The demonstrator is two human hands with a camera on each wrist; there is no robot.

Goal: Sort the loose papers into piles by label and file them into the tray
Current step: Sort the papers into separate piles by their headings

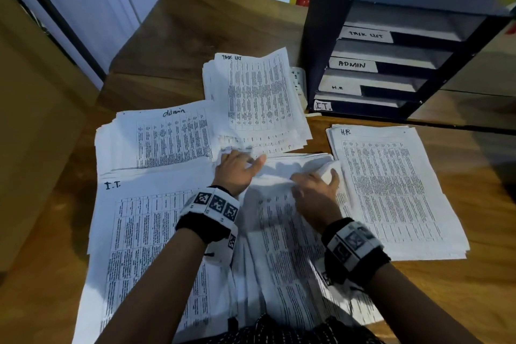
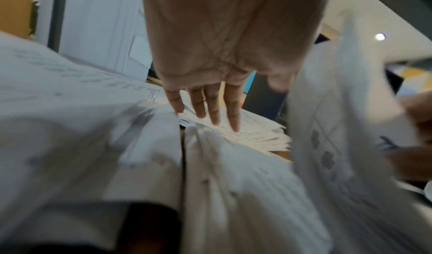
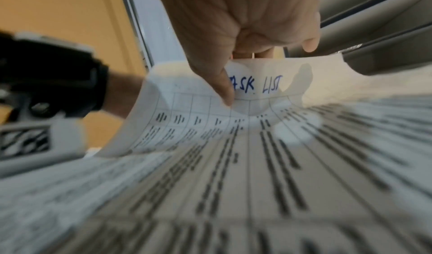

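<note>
Loose stack of printed table sheets [image 1: 282,254] lies centre of tabletop [image 1: 460,293], between "I.T." pile [image 1: 139,232] and "H.R." pile [image 1: 391,187]. Top sheet marked "TASK LIST" [image 3: 254,86], far edge curled up. Right hand [image 1: 318,190] pinches that edge, thumb over fingers. Left hand [image 1: 237,169] flat, fingers straight, holding nothing. "admin" pile [image 1: 167,137] and "TASK LIST" pile [image 1: 257,92] behind. Labelled black tray [image 1: 391,64] at right rear.

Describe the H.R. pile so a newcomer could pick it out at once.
Start at the dark filing tray with its labelled slots at the far right of the wooden desk. In front of it, nearer the person, lies the H.R. pile, right of both hands. Unlike the other piles, it lies apart to the right, with "H.R." handwritten at its top left corner.
</note>
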